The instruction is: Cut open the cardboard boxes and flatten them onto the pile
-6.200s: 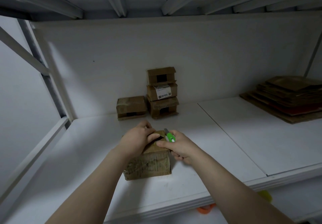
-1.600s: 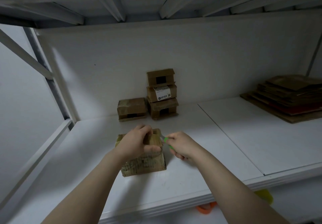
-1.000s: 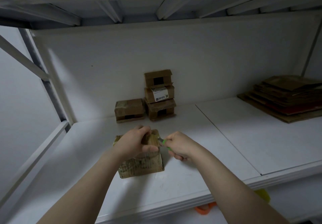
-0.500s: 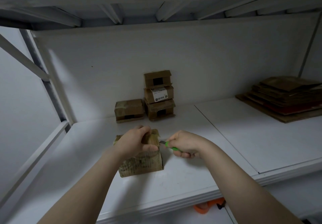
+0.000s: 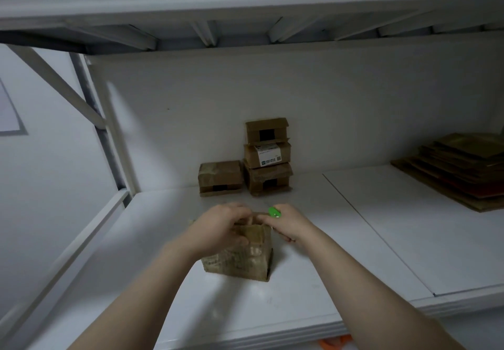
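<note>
The step in hand looks like the cutting of one box, with flattening not yet begun. A taped box [image 5: 240,259] stands upright on the white shelf [image 5: 381,227], near its front edge and directly before the person. The left hand [image 5: 218,231] lies over the box's top left, fingers curled round the upper edge to steady it. The right hand [image 5: 290,227] is at the top right corner, closed round a green cutter [image 5: 274,212] whose handle end sticks up above the knuckles. The blade is hidden behind the fingers and the box, so it cannot be told whether it is in the tape.

The box keeps its full shape. The next move probably calls for drawing the blade along the top seam, away from the left fingers, which sit close to the cutter. After that the sides must be pressed flat and carried to the pile of flattened cardboard [image 5: 461,169], well apart at the far right of the shelf.

A stack of three boxes [image 5: 267,156] and a single box [image 5: 220,178] just beside it wait against the back wall.
</note>
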